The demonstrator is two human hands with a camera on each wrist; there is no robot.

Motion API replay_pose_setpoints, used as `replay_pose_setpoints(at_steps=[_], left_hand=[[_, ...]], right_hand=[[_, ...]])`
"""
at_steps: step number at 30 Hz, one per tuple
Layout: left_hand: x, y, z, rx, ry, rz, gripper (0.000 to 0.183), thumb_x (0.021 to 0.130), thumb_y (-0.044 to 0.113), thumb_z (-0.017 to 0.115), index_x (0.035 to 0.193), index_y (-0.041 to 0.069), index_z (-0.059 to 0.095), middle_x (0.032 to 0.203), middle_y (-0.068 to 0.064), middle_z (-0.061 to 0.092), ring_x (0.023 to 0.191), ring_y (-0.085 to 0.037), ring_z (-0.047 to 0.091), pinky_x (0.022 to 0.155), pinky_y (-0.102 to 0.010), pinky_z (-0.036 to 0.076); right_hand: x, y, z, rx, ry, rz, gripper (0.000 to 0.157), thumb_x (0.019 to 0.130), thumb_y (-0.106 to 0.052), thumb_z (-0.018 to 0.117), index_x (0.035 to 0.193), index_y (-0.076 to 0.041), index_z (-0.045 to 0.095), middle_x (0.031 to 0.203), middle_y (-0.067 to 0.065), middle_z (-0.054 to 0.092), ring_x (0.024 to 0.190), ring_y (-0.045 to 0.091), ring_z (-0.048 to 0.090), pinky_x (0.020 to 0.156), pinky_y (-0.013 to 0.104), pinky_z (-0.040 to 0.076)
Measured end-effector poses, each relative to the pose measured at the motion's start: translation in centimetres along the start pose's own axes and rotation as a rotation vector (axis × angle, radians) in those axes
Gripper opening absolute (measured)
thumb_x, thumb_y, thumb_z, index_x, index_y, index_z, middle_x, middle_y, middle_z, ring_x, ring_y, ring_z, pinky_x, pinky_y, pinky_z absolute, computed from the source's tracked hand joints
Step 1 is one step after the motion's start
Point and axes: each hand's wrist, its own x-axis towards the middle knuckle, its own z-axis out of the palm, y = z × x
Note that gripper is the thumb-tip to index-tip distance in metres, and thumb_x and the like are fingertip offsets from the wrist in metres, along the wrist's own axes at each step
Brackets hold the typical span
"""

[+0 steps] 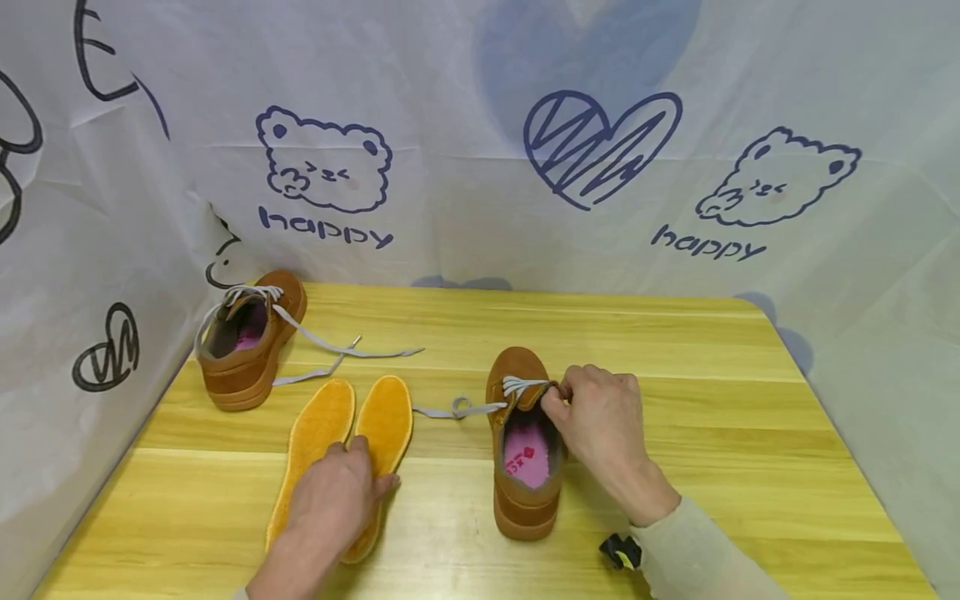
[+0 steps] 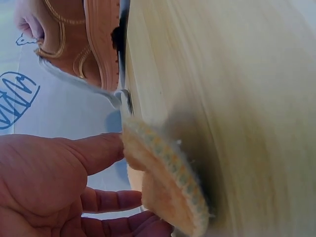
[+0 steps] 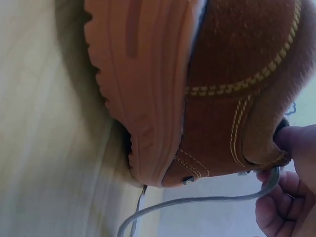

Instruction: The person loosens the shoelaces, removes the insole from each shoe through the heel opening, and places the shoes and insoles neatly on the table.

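A brown lace-up shoe (image 1: 528, 508) with a pink inner sole stands in the middle of the table, toe away from me. My right hand (image 1: 603, 417) pinches the right edge of its opening by the eyelets; in the right wrist view the thumb sits inside the collar and a grey lace (image 3: 197, 200) hangs below. Two yellow fuzzy insoles lie side by side to the left. Over the right-hand insole (image 1: 386, 417) is my left hand (image 1: 333, 492), its thumb and fingers gripping the edges. The left insole (image 1: 318, 425) lies partly under that hand.
A second brown shoe (image 1: 243, 375), laces loose, stands at the table's back left. Its laces trail rightward. A small black object (image 1: 621, 552) shows beside the right sleeve. White printed cloth (image 1: 465, 200) walls in the wooden table (image 1: 712, 417) at the back and sides.
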Motion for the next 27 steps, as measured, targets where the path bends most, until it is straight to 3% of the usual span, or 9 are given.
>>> replay_pose_setpoints(at_steps=[21,27], left_hand=[[0.3,-0.8,-0.4,-0.01,-0.033,-0.051,0.058,0.091,0.044,0.082,0.118,-0.004,0.063,0.093,-0.019,0.06,0.083,-0.041,0.065,0.07,-0.057,0.055],[0.5,-1.2,-0.6,-0.029,-0.1,-0.056,0.063,0.09,0.046,0.082,0.123,-0.004,0.062,0.095,-0.018,0.061,0.084,-0.037,0.067,0.072,-0.056,0.056]], right_hand=[[0.0,1.4,0.2,0.003,0.102,0.056,0.026,0.08,-0.009,0.073,0.061,-0.012,0.055,0.059,0.003,0.055,0.053,0.022,0.051,0.07,0.05,0.047],[-0.1,1.9,-0.3,-0.001,0.105,0.07,0.026,0.079,-0.007,0.071,0.06,-0.012,0.054,0.059,0.004,0.056,0.054,0.024,0.052,0.072,0.053,0.049]])
